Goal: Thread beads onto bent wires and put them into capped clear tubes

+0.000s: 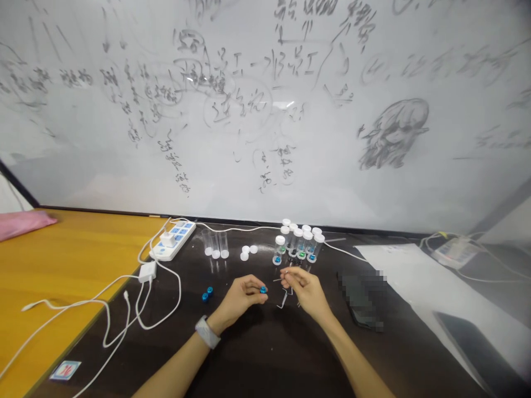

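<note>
My left hand [244, 297] pinches a small blue part [263, 289] between thumb and fingertips. To its right, my right hand [302, 284] has its thumb and fingers pressed together; what they hold is too small to name. Bent metal hex keys [284, 299] lie on the dark table beside my right hand. Two more blue parts [207, 294] rest left of my left hand. Behind my right hand stand several clear tubes with white caps [297, 242], some with blue or green parts inside. Uncapped clear tubes [215, 244] and loose white caps [245, 252] are further left.
A white power strip [177, 239] with tangled white cables [180, 298] lies at the left. A dark, partly blurred object [360, 301] is to the right, beside white paper [398, 265] and a dark phone-like slab [477, 348]. A whiteboard [265, 138] rises behind the table.
</note>
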Available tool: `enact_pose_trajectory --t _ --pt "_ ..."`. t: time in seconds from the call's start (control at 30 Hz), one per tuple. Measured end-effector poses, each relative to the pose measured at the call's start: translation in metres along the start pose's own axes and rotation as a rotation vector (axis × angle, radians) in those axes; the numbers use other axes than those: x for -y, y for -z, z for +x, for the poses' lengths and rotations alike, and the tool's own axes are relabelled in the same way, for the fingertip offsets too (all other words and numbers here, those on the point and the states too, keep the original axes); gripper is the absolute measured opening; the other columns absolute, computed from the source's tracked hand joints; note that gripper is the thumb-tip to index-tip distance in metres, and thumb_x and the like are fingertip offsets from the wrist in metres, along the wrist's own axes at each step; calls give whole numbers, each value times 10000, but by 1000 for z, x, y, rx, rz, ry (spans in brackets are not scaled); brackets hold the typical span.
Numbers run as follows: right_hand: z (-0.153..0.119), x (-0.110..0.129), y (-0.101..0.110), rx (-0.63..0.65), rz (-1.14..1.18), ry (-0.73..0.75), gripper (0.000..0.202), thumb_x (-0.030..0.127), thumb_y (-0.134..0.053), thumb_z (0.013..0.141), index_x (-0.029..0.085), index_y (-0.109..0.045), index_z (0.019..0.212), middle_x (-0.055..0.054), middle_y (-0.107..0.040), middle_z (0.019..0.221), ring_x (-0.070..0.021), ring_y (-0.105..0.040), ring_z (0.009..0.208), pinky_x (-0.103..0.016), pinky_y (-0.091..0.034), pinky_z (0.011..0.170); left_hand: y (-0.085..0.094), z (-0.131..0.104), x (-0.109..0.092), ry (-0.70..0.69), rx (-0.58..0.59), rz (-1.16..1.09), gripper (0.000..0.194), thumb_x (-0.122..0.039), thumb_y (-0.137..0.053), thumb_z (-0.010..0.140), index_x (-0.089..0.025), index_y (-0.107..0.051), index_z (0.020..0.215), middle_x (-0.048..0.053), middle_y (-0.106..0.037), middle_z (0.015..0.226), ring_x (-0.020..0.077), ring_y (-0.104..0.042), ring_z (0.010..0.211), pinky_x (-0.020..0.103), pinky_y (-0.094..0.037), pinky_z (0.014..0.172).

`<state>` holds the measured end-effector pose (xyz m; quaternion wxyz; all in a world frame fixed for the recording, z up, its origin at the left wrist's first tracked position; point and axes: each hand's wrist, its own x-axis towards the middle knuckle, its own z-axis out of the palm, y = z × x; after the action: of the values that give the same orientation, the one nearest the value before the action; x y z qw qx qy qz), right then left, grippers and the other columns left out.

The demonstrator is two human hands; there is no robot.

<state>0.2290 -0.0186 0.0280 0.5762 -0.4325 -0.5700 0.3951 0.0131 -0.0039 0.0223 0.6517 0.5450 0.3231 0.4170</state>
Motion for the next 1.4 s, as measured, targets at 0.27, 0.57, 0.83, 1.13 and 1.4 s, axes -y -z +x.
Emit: enact_pose_trajectory --t 0.27,0.57,0.83,1.13,1.4 --pt "-4 1 -2 36 142 -73 349 502 -772 796 198 -758 967 -83 -780 870 -244 -762 762 -383 -640 731 -1 1 6 -79 -58 80 257 -260 -889 653 -151 -735 828 60 -751 863 201 -707 806 308 -542 773" --pt "-11 -1 -7 65 -22 43 257 437 -688 890 196 -764 934 -78 -787 878 -235 -761 749 -353 -633 712 -1 4 8 -117 -67 67 246 -227 -908 612 -154 -729 763 48 -721 895 184 -686 835 278 -543 767" --pt "-13 3 -4 93 -236 162 211 346 -597 957 225 -770 970 -51 -772 844 -205 -739 716 -312 -603 681 -2 4 10 -129 -70 82 255 -230 -908 600 -155 -712 745 47 -714 878 186 -683 812 284 -547 746" --pt "-15 4 -14 79 -90 0 297 442 -703 868 209 -720 1052 -58 -759 853 -213 -742 704 -325 -621 664 -4 2 12 -117 -69 158 259 -254 -886 647 -170 -675 771 43 -739 838 206 -711 812 302 -544 758" --pt "-11 -1 -22 144 210 -209 457 558 -811 724 172 -763 965 -124 -783 951 -285 -756 906 -431 -600 876 -3 2 16 -118 -53 190 266 -297 -861 698 -166 -667 825 83 -773 915 253 -742 902 350 -563 836"
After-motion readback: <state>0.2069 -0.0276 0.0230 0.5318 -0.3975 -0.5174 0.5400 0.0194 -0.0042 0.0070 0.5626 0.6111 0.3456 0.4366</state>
